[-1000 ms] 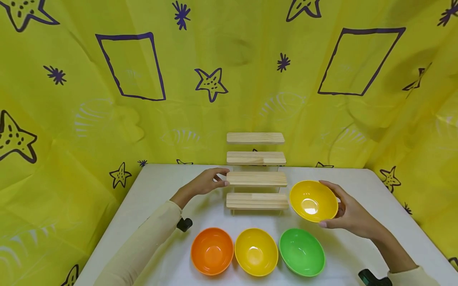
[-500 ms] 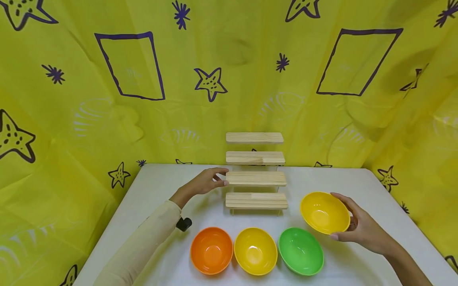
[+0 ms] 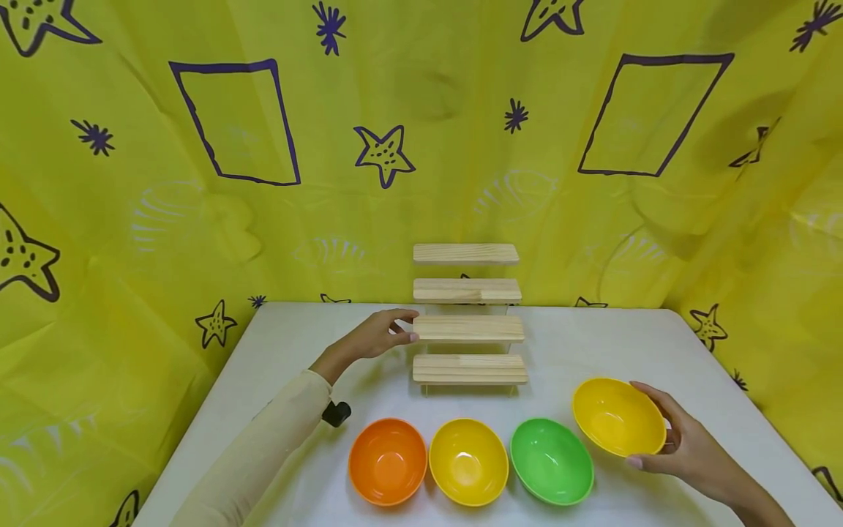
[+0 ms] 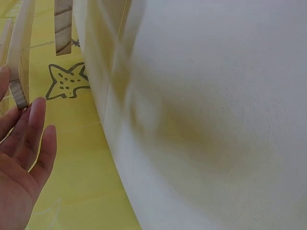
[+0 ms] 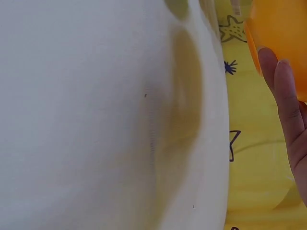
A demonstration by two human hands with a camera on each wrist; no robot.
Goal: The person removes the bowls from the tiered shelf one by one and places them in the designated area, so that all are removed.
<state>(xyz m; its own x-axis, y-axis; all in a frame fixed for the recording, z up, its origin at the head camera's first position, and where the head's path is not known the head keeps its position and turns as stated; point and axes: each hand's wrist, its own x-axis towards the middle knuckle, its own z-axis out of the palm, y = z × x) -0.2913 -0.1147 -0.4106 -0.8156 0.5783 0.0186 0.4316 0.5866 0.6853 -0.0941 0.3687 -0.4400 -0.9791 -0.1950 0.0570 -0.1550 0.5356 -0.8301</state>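
My right hand [image 3: 694, 450] holds a yellow bowl [image 3: 617, 416] by its right side, tilted, to the right of the row of bowls. The right wrist view shows the fingers [image 5: 287, 96] against the bowl's [image 5: 283, 43] outer wall. My left hand [image 3: 375, 334] pinches the left end of one board of a tiered wooden stand [image 3: 469, 329] between thumb and fingers. In the left wrist view, the fingertips [image 4: 37, 108] meet the board's end [image 4: 18, 91]. An orange bowl [image 3: 388, 462], a second yellow bowl [image 3: 468, 462] and a green bowl [image 3: 552, 462] stand in a row in front.
All this stands on a white table [image 3: 296, 439]. A yellow curtain [image 3: 395, 88] with starfish drawings hangs behind it and along both sides. The stand is near the table's back edge.
My right hand has carried the yellow bowl away from beside the stand, rightward and nearer to me. My left hand stays at the stand's board.
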